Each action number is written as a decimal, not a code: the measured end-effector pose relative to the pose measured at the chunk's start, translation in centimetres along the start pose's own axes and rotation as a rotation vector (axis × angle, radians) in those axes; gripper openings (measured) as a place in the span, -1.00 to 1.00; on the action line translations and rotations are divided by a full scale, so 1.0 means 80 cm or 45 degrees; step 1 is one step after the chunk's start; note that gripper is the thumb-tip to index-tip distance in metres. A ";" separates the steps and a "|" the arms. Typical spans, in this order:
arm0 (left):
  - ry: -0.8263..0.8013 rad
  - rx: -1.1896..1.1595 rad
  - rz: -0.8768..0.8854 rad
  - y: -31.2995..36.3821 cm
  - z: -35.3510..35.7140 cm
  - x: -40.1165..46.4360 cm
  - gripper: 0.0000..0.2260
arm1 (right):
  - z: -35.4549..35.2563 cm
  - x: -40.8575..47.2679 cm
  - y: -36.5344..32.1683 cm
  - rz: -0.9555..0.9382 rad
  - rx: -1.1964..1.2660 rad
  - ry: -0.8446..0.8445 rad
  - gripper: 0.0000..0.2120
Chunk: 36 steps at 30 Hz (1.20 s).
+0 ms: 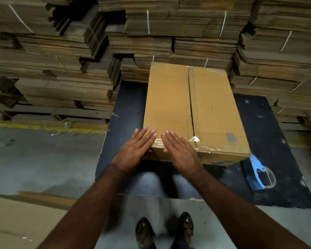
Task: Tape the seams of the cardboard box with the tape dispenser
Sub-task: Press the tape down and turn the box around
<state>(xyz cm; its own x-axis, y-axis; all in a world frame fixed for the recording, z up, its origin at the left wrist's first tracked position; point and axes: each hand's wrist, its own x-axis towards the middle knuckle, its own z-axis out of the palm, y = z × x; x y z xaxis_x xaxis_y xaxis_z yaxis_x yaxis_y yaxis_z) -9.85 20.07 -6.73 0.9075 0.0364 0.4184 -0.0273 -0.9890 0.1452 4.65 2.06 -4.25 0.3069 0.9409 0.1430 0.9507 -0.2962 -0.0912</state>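
A: From the head camera, where is the cardboard box (192, 112)?

B: Dead centre, running up toward twelve o'clock, standing on a dark mat (269, 126) on the floor. Its top flaps are closed, and the centre seam (191, 103) runs from the far edge to the near edge.

A: Any tape on it?

B: Clear tape (203, 147) lies along the near top edge — glossy and wrinkled, with a small corner lifted just where the seam meets that edge. The far edge shows a sheen of tape as well.

A: And the hands?

B: Both lie flat on the near left corner of the box. The left hand (135, 150) has straight fingers, spread a little, its fingertips on the top face at the corner. The right hand (180, 150) is just beside it, fingers straight and together, pressing on the taped edge. Neither grasps anything.

A: The tape dispenser (255, 173)?

B: Blue, lying on the mat at about four o'clock from the box, just off its near right corner — well apart from both hands.

A: Around that?

B: Bundled stacks of flat cardboard (61, 60) from nine through three o'clock, and sandalled feet (165, 230) at six.
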 end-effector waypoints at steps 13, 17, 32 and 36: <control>-0.053 0.030 0.081 0.019 0.006 0.032 -0.51 | -0.004 -0.013 0.026 0.009 -0.141 -0.029 -0.49; -0.099 0.007 0.075 0.042 0.002 0.041 -0.53 | -0.016 -0.016 0.032 0.073 -0.084 -0.043 -0.48; -0.193 -0.019 -0.129 0.073 -0.004 0.056 -0.56 | -0.030 -0.052 0.074 0.204 -0.024 -0.114 -0.35; -0.202 -0.024 -0.154 0.090 0.008 0.075 -0.55 | -0.032 -0.041 0.071 0.167 -0.014 -0.060 -0.33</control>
<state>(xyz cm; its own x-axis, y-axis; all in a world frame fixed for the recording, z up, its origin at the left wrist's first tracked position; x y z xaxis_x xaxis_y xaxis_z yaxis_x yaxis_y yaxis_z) -4.32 13.05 -3.71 0.9593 0.1302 0.2507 0.0794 -0.9759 0.2032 9.11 -3.12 -2.70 0.4261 0.9007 0.0845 0.9032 -0.4184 -0.0956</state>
